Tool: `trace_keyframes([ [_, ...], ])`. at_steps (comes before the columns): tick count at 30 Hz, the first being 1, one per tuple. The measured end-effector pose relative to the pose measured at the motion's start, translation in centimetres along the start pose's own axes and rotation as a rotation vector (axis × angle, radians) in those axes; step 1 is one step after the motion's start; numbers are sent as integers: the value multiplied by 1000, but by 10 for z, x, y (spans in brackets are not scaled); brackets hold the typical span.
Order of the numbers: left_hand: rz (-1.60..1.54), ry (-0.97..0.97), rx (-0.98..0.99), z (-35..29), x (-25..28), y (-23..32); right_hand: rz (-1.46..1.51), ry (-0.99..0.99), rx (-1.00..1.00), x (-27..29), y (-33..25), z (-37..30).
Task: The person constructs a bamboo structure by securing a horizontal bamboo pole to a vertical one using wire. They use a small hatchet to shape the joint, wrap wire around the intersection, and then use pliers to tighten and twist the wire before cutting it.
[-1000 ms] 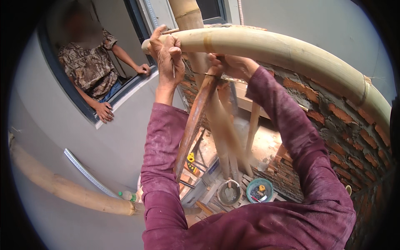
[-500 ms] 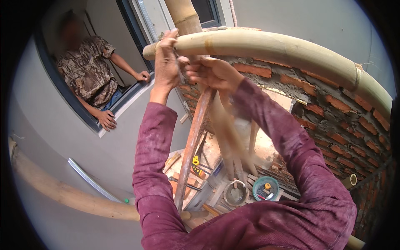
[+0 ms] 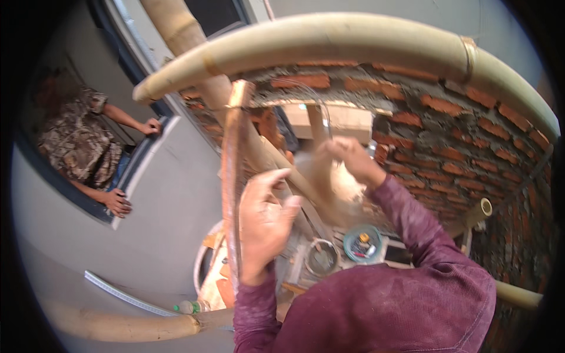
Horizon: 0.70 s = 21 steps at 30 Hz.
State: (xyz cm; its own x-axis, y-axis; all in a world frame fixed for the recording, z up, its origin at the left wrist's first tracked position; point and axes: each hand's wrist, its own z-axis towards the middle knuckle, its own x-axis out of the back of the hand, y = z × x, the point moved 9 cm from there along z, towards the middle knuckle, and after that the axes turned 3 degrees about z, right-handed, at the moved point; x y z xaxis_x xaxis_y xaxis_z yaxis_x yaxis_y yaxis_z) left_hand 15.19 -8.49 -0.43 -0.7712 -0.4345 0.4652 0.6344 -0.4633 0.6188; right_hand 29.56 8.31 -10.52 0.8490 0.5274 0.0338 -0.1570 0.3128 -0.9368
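In the head view, holds the left hand [image 3: 263, 220] half-curled, thumb and fingers apart, in front of the upright wooden bar [image 3: 232, 153]; cannot tell whether touching it. Pinches the thin wire [image 3: 327, 117] in the blurred right hand [image 3: 352, 160], with its arc rising leftward below the bamboo pole [image 3: 329, 35]. Cannot read any label on the green-capped bottle [image 3: 193, 307], too small.

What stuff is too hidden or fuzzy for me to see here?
All in the head view:
Right hand: too blurred to tell whether it grips the thin wire.
Wooden post: foot hidden behind the left sleeve.
Top bamboo pole: right end cut off by the picture's dark rim.
Blue-green basin: things inside too small to name.
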Motion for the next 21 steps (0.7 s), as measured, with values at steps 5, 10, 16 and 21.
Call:
trace_keyframes([
  [5,-485,-304,512,-99,-158,-116,401,71,-406,-27,70,-136],
  [10,-727,-418,732,-171,-203,-132,441,181,-542,-36,101,-183],
  [16,-719,-500,787,-194,-208,-135,348,130,-691,-46,130,-208],
  [21,-668,-448,832,-202,-186,-157,-821,122,115,-25,45,-200],
])
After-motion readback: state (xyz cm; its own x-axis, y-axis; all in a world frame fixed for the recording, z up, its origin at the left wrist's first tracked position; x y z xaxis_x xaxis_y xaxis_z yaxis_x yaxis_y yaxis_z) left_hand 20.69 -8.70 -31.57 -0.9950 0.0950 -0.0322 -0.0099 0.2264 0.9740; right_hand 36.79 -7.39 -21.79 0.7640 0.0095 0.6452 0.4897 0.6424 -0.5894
